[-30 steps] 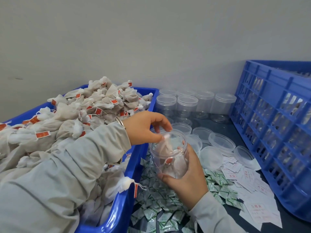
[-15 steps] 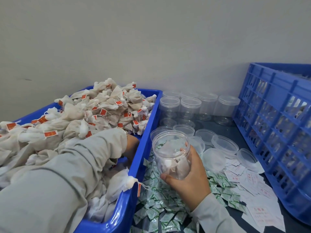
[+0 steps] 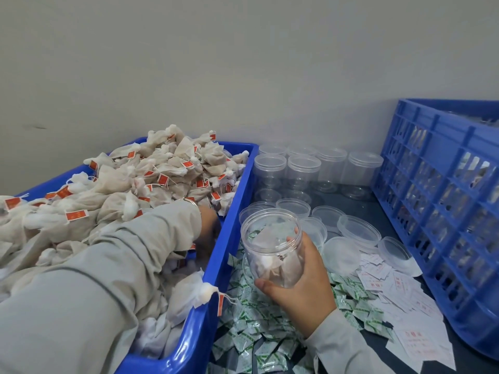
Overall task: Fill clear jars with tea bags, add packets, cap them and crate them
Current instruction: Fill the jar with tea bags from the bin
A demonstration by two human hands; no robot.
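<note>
My right hand [image 3: 299,279] wraps its fingers round the light, slippery clear plastic jar [image 3: 272,247] beside the blue tub [image 3: 216,265]; my left hand [image 3: 208,225] digs among soft tea bags [image 3: 162,168], its fingers hidden, grip unknowable.

left hand [image 3: 209,228]: reaching down, fingers hidden (grip unclear) | right hand [image 3: 302,282]: fingers curled, gripping

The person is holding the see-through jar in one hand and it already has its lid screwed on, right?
Not quite. The right hand does hold the see-through jar, but the head view shows its mouth open, with no lid on. Loose lids lie on the table behind it.
</note>
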